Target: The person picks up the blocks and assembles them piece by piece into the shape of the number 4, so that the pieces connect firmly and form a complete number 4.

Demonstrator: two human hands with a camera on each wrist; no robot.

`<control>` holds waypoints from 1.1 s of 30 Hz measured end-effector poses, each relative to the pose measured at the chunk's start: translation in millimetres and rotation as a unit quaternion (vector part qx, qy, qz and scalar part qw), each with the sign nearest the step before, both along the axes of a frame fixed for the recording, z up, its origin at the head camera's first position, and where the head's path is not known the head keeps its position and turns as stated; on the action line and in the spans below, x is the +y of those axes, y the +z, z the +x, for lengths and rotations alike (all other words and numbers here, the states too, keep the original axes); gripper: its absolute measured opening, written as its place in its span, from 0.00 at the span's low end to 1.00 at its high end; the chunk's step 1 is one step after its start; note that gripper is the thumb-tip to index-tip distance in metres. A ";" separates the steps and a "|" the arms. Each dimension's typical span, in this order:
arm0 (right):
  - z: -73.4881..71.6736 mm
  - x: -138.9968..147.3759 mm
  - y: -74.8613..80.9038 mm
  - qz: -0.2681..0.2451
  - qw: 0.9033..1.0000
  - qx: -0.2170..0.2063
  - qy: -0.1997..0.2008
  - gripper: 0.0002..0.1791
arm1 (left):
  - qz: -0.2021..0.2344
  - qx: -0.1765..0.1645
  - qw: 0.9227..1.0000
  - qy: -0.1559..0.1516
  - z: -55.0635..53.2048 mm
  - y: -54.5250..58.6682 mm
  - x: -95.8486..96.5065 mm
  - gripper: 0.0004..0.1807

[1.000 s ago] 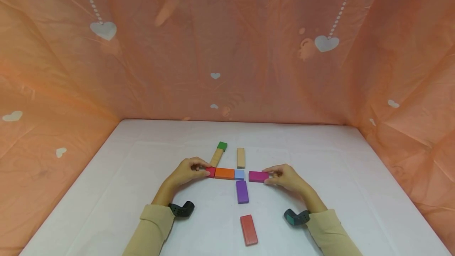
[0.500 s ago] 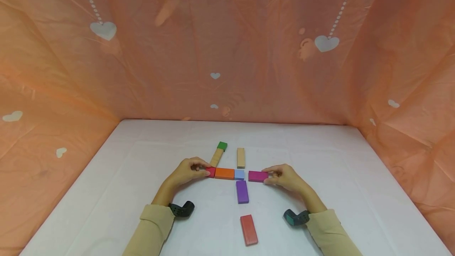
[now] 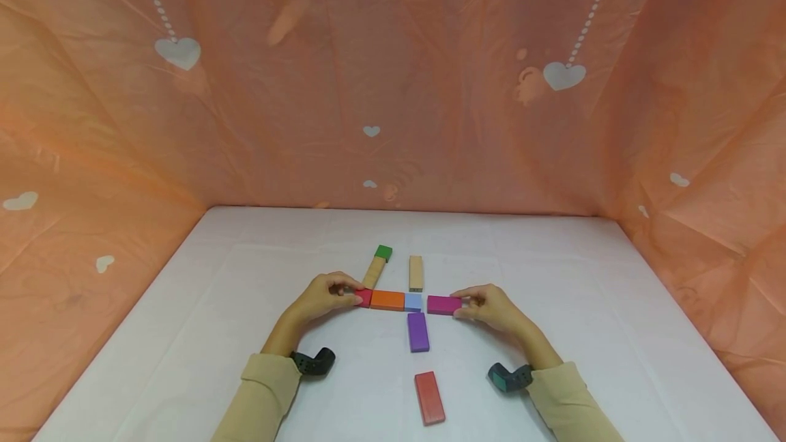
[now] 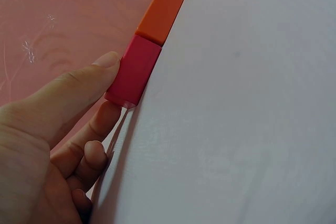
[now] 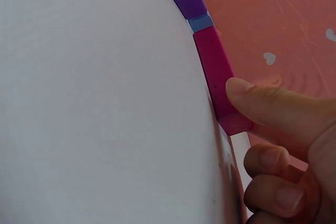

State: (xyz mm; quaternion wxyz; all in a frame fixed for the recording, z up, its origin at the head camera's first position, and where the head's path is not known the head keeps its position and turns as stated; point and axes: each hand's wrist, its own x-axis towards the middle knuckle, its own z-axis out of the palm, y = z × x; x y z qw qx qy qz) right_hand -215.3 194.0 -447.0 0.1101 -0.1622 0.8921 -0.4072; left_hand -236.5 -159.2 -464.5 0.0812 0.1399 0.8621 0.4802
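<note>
My left hand (image 3: 325, 293) pinches a small red block (image 3: 364, 298) between thumb and finger. The red block's far end meets an orange block (image 4: 165, 11) in the left wrist view. Right of the orange one, end to end, lies a short light blue block (image 3: 413, 302). My right hand (image 3: 491, 307) holds a magenta block (image 3: 443, 305) by its outer end, thumb on the near side. In the head view a narrow gap parts the magenta block from the light blue one. A purple block (image 3: 418, 332) lies just in front of the light blue block.
Behind the row lie an upright-pointing plain wooden block (image 3: 416, 273) and a slanted wooden block (image 3: 374, 273) with a green block (image 3: 383, 253) at its far end. A salmon-red block (image 3: 430, 398) lies nearer me on the white table (image 3: 528, 251). Orange cloth (image 3: 393, 87) surrounds the table.
The magenta block, in my right hand, has slid slightly left, narrowing its gap to the light blue block. My left hand and the other blocks look practically unmoved.
</note>
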 end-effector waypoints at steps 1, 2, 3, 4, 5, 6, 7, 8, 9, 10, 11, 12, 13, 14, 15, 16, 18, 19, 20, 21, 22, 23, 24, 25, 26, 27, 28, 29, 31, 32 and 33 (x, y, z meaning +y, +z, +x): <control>-0.1 -0.1 -0.3 0.000 1.000 0.000 0.000 0.21 | -0.001 0.000 1.000 0.001 0.0 0.2 0.0 0.13; -0.1 -0.2 -0.4 0.000 1.000 0.001 0.000 0.21 | -0.002 0.002 1.000 0.001 0.0 0.3 0.0 0.13; -0.2 -0.3 -0.5 0.000 1.000 0.001 -0.001 0.21 | -0.003 0.001 1.000 0.002 0.0 0.5 0.1 0.13; -0.2 -0.3 -0.4 -0.001 1.000 0.001 0.000 0.20 | -0.004 0.000 1.000 0.004 -0.1 0.5 0.2 0.13; -0.3 -0.4 -0.4 -0.001 1.000 0.001 0.000 0.20 | -0.004 -0.001 1.000 0.005 -0.2 0.5 0.2 0.13; -0.4 -0.4 -0.3 -0.002 1.000 0.001 0.000 0.20 | -0.005 -0.002 1.000 0.006 -0.2 0.4 0.3 0.13; -0.4 -0.4 -0.3 -0.002 1.000 0.002 0.001 0.20 | -0.005 -0.003 1.000 0.007 -0.2 0.3 0.4 0.13; -0.4 -0.4 -0.2 -0.002 1.000 0.002 0.001 0.20 | -0.004 -0.004 1.000 0.007 -0.1 0.2 0.5 0.13; -0.5 -0.4 -0.1 -0.001 1.000 0.004 0.003 0.20 | -0.003 -0.008 1.000 0.009 0.0 0.1 0.7 0.13; -0.6 -0.4 -0.1 0.000 1.000 0.006 0.005 0.20 | -0.003 -0.008 1.000 0.008 0.1 0.1 0.8 0.13; -0.6 -0.4 0.0 0.000 1.000 0.008 0.007 0.20 | -0.003 -0.008 1.000 0.008 0.2 0.1 0.7 0.13; -0.6 -0.4 0.0 0.000 1.000 0.010 0.009 0.20 | -0.003 -0.008 1.000 0.007 0.3 0.0 0.7 0.13; -0.5 -0.5 0.0 0.000 1.000 0.012 0.011 0.20 | -0.003 -0.007 1.000 0.007 0.3 -0.1 0.6 0.13; -0.5 -0.5 0.0 -0.001 1.000 0.013 0.013 0.20 | -0.003 -0.006 1.000 0.006 0.3 -0.2 0.5 0.13; -0.4 -0.5 0.0 -0.001 1.000 0.014 0.015 0.20 | -0.002 -0.006 1.000 0.006 0.2 -0.3 0.5 0.13; -0.4 -0.6 -0.1 -0.002 1.000 0.015 0.016 0.21 | -0.002 -0.005 1.000 0.005 0.1 -0.5 0.4 0.13; -0.4 -0.6 -0.2 -0.002 1.000 0.016 0.018 0.21 | -0.002 -0.004 1.000 0.004 -0.2 -1.0 0.5 0.13; -0.6 -0.6 -0.2 -0.002 1.000 0.017 0.018 0.20 | -0.002 -0.004 1.000 0.003 -0.2 -1.1 0.6 0.13; -0.7 -0.5 -0.2 -0.001 1.000 0.018 0.019 0.20 | -0.002 -0.003 1.000 0.003 -0.3 -1.3 0.6 0.13; -0.9 -0.5 -0.3 0.000 1.000 0.020 0.020 0.20 | -0.002 -0.002 1.000 0.003 -0.4 -1.5 0.6 0.13; -1.0 -0.5 -0.3 0.000 1.000 0.021 0.020 0.20 | -0.002 0.000 1.000 0.002 -0.4 -1.5 0.4 0.13; -1.1 -0.7 -0.3 0.001 0.999 0.023 0.021 0.20 | -0.002 0.002 1.000 0.001 -0.3 -1.5 0.2 0.14; -1.3 -0.8 -0.4 0.002 0.999 0.024 0.021 0.20 | -0.002 0.003 1.000 0.001 -0.2 -1.4 0.0 0.13; -1.3 -1.1 -0.5 0.002 0.999 0.025 0.022 0.20 | -0.001 0.004 1.000 0.001 -0.1 -1.4 -0.1 0.13; -1.4 -1.4 -0.6 0.002 0.999 0.027 0.023 0.20 | 0.000 0.005 1.000 0.001 -0.2 -1.6 -0.3 0.13; -1.4 -1.7 -0.7 0.002 0.999 0.027 0.023 0.20 | -0.001 0.006 1.000 0.000 -0.2 -1.6 -0.4 0.14; -1.4 -2.1 -0.9 0.001 0.999 0.028 0.024 0.20 | 0.001 0.007 1.000 -0.002 -0.1 -1.3 -0.4 0.14; -1.4 -2.3 -1.0 0.001 0.999 0.028 0.024 0.20 | 0.001 0.007 1.000 -0.001 -0.1 -1.3 -0.4 0.14; -1.5 -2.5 -1.2 0.002 0.999 0.027 0.024 0.20 | 0.003 0.006 1.000 0.000 0.1 -0.7 0.0 0.14; -1.6 -2.5 -1.3 0.002 0.999 0.027 0.024 0.20 | 0.004 0.006 1.000 0.000 0.0 -0.5 0.1 0.14; -1.6 -2.6 -1.4 0.002 0.999 0.025 0.023 0.20 | 0.004 0.007 1.000 0.000 0.1 -0.2 0.2 0.14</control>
